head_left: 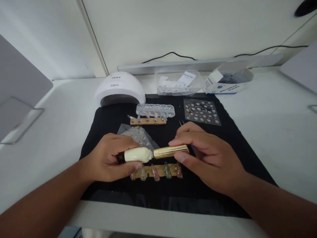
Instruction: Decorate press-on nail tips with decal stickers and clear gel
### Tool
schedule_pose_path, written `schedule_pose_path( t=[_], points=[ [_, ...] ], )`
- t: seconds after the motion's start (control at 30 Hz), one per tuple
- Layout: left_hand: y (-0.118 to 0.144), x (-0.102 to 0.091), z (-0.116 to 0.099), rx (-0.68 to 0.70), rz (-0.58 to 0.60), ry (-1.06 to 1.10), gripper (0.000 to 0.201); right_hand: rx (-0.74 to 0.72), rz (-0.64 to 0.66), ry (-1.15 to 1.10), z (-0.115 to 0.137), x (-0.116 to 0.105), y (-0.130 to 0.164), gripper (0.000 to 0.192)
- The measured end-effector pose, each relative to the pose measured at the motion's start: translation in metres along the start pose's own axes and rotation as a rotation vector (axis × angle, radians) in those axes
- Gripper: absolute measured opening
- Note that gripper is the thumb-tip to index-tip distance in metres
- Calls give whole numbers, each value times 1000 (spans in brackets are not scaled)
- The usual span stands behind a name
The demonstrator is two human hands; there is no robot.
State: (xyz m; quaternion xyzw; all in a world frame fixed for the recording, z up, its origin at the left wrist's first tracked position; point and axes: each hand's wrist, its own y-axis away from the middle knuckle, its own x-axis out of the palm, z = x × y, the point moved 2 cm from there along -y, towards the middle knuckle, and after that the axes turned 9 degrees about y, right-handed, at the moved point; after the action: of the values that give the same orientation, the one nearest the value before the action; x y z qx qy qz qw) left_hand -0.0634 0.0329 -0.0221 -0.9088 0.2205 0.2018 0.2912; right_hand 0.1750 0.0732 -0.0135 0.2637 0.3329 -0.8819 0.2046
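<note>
From the head camera, both hands meet over a black mat [223, 138] laid on the white surface [272, 109]. The left hand [109, 160] is clamped around the cream body of a small bottle [137, 154], held on its side, and the right hand [210, 155] is closed on the bottle's ribbed gold cap [170, 151], thumb under and fingers over it. By my reading the step in hand is working the cap at the bottle's neck; whether it is coming off or going on cannot be told. The next move calls for a steady grip from the left hand while the right turns or pulls along the bottle's axis, keeping the bottle level so nothing runs out.

The bottle lies between the two hands, just above a wooden strip of nail tips [158, 171] at the mat's near edge, seemingly not touching it. Just beyond the left hand lies a sticker sheet [138, 134]. Further back sit a second strip of nail tips [148, 121], a clear compartment box [155, 110], another sticker sheet [201, 111] and a white nail lamp [120, 88].
</note>
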Motion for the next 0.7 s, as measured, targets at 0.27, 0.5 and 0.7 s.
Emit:
schedule_pose_path(
  t=[0.27,0.5,0.7],
  points=[
    [-1,0,-2,6,-2,9,10,30,6,-47,-2,-3,1,14],
    [0,-4,-3,5,-49,-27,10,228,-68,-256,-10,-11,0,8],
    [0,-7,-5,15,-70,0,7,282,-117,-368,-22,-18,1,5]
  ],
)
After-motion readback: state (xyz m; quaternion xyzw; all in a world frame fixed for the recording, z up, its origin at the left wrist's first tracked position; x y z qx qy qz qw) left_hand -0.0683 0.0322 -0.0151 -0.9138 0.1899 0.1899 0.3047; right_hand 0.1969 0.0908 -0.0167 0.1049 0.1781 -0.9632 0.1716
